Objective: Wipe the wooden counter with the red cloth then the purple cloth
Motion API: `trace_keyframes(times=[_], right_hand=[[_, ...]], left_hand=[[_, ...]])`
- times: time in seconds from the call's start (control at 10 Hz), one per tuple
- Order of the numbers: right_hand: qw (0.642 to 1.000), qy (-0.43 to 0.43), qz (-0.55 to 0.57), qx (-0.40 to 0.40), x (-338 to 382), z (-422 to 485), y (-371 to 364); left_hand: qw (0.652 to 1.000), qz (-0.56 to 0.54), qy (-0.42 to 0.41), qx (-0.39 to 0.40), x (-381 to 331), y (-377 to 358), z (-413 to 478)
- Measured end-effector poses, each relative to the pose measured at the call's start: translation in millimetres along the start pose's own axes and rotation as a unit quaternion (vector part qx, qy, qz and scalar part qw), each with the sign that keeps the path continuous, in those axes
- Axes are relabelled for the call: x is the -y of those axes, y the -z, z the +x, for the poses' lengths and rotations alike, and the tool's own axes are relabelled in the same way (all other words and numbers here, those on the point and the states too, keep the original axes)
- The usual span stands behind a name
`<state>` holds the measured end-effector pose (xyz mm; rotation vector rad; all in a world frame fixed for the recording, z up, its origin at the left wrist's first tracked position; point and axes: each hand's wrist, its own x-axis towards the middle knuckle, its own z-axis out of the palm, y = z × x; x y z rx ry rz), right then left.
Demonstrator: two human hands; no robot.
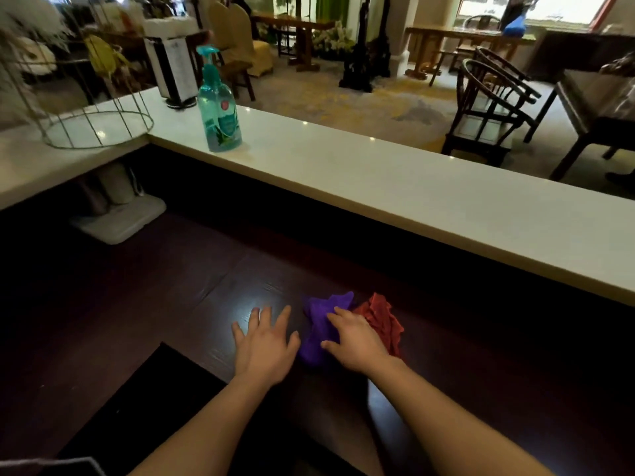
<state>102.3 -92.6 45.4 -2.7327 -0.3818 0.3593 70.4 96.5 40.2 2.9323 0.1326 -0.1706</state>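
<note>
The dark wooden counter (pixel 144 304) fills the lower part of the head view. A crumpled purple cloth (pixel 321 312) lies on it, and a crumpled red cloth (pixel 381 316) touches its right side. My left hand (pixel 266 345) rests flat on the bare wood just left of the purple cloth, fingers spread, holding nothing. My right hand (pixel 355 338) lies on top of both cloths where they meet, fingers spread over the purple one, thumb on its lower part. The hand hides part of each cloth.
A raised white ledge (pixel 395 180) runs behind the wooden counter. On it stand a teal pump bottle (pixel 219 108), a wire frame (pixel 96 125) and a menu stand (pixel 175 73). A white tray (pixel 120 221) sits under the ledge at left. Chairs and tables stand beyond.
</note>
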Motion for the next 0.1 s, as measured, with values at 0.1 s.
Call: trace_keyframes(times=[0.1], right_hand=[[1.000,0.014,-0.001,0.011,-10.7,-2.4,5.9]], left_hand=[[1.000,0.007,0.003,-0.020,-12.8,7.6,4.5]])
